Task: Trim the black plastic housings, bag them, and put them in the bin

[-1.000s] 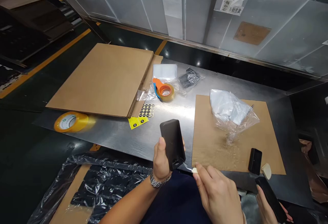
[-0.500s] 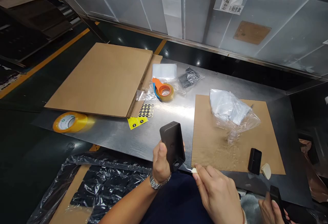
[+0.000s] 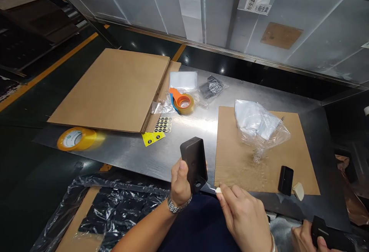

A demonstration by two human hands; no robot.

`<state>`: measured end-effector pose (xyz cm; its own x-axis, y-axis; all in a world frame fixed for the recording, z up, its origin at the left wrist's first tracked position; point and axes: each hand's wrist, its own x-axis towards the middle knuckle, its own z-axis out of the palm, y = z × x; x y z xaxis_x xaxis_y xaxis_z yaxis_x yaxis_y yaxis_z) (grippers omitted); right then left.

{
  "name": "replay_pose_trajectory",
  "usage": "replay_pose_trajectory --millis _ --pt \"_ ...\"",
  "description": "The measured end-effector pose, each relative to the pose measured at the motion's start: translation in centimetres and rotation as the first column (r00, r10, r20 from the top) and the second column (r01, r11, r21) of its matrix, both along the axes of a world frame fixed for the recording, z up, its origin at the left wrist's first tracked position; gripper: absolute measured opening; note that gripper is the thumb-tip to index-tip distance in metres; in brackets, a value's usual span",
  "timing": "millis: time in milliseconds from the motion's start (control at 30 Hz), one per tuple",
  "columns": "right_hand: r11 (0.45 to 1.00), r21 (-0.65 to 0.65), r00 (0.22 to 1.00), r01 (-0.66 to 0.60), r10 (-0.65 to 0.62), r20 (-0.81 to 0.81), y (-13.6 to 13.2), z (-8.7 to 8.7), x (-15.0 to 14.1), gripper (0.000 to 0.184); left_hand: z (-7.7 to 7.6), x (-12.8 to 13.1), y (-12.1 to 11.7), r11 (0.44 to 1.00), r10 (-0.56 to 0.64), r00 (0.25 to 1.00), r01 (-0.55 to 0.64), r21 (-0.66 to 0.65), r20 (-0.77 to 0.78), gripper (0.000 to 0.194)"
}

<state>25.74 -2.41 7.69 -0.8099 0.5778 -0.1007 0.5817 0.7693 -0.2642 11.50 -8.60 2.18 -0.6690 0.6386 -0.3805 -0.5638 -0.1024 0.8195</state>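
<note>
Tape (image 3: 88,138) lies near the metal table's (image 3: 178,148) left end, beside stacked cardboard (image 3: 112,90). Below, plastic covers dark pieces (image 3: 115,207), probably against scratches. At the middle, the left hand (image 3: 180,184) is closed around a black case (image 3: 194,159), its hollow side facing the right hand (image 3: 243,209), likely so the inside can be reached. That hand pinches a small tool (image 3: 218,190) by its pale end, the thin tip at the case's lower end; whether they touch I cannot tell. Farther right, a cardboard sheet (image 3: 236,167), perhaps padding, bears a clear bag (image 3: 256,119) and another black case (image 3: 286,181). Last, a co-worker's hand (image 3: 302,236) grips a dark part (image 3: 331,236).
</note>
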Motion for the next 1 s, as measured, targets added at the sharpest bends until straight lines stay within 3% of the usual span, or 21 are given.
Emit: replay_pose_trajectory --millis 233,433,600,700,800,900,1000 --pt "0.997 0.069 0.999 -0.017 0.019 -0.027 0.0 -0.3 0.0 0.030 1.0 -0.4 1.1 0.991 0.028 0.992 -0.012 -0.130 0.121 0.050" --pt "0.989 0.132 0.996 -0.059 0.068 -0.061 0.3 -0.2 -0.1 0.029 1.7 -1.2 2.1 0.975 -0.008 0.948 0.077 -0.207 0.317 0.047" --pt "0.999 0.033 0.991 -0.003 0.007 -0.131 0.7 -0.4 0.3 0.028 1.6 -1.5 2.1 0.975 -0.006 0.914 0.095 -0.200 0.406 0.048" --pt "0.985 -0.167 0.990 0.054 -0.075 -0.122 0.7 -0.8 0.6 0.025 1.5 -1.5 2.1 0.982 -0.027 0.881 0.113 -0.155 0.472 0.047" --pt "0.905 -0.403 0.980 0.135 -0.183 -0.082 0.7 -1.1 0.4 0.030 1.2 -1.6 2.0 0.987 -0.076 0.832 0.142 -0.079 0.550 0.046" --pt "0.749 -0.643 0.947 0.160 -0.301 -0.115 0.7 -1.5 -0.5 0.027 1.0 -1.4 1.9 0.987 -0.103 0.808 0.155 -0.040 0.580 0.047" --pt "0.609 -0.776 0.908 0.167 -0.402 -0.121 0.4 -2.2 -1.6 0.026 1.0 -0.9 1.8 0.984 -0.124 0.820 0.172 -0.034 0.559 0.050"
